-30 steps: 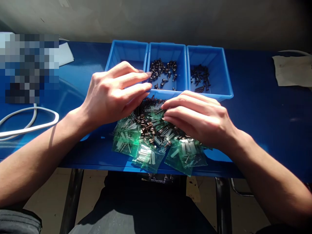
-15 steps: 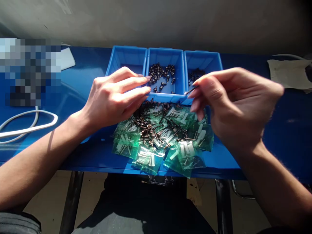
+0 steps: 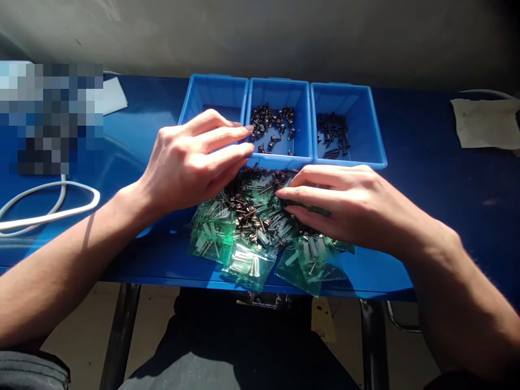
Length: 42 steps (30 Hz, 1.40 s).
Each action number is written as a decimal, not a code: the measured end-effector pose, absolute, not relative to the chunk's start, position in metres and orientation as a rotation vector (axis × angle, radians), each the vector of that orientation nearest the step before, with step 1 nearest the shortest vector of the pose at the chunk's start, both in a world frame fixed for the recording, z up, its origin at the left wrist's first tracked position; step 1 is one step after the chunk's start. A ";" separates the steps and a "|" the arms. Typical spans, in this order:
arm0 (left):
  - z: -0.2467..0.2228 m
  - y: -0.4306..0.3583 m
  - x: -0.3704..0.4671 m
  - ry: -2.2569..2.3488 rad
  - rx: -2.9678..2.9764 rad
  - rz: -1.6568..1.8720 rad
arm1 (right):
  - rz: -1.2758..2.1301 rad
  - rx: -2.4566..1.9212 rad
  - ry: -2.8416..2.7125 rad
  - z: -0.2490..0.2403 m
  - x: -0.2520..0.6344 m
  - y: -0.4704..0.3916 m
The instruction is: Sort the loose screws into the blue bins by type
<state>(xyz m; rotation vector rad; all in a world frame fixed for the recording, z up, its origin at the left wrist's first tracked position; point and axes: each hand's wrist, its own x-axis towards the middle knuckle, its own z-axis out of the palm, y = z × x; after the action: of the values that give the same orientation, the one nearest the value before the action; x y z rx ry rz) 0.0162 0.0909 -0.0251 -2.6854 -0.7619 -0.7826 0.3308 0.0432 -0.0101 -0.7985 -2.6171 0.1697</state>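
Left hand [image 3: 190, 157]: fingers half-curled, tips by the middle bin; whether it holds anything, cannot tell.
Right hand [image 3: 349, 206]: fingers loosely bent and slightly parted above the pile; grip cannot be told.
Loose screws [image 3: 247, 214]: ridged metal, heaped in front of the bins.
Packets [image 3: 213, 238]: crinkled, see-through green film, pale ribbed pieces inside, around the heap.
Bins [image 3: 349, 162]: three, smooth blue plastic, dark screws [image 3: 264, 116] in the middle and right ones.
Table [image 3: 430, 189]: glossy blue.

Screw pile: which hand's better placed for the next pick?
Right, probably. The right hand has its fingertips over the screw pile; the left hand extends to the near-left corner of the middle bin, farther from the pile's middle.
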 end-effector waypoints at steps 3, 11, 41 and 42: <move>-0.027 0.091 0.016 -0.802 -2.685 -0.784 | 0.160 -0.768 -2.682 -0.009 0.328 0.043; -0.029 0.093 0.016 -0.752 -2.642 -0.797 | 0.182 -0.719 -2.536 -0.009 0.324 0.041; -0.029 0.093 0.015 -0.726 -2.647 -0.817 | 0.056 -0.730 -2.523 -0.021 0.312 0.039; -0.029 0.093 0.015 -0.717 -2.641 -0.817 | 0.129 -0.761 -2.453 -0.018 0.312 0.038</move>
<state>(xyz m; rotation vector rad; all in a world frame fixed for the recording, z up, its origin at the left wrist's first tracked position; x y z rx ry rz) 0.0150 0.0932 -0.0292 -2.6412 -0.7172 -0.8171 0.3116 0.0376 -0.0185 -0.7605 -2.4527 0.1290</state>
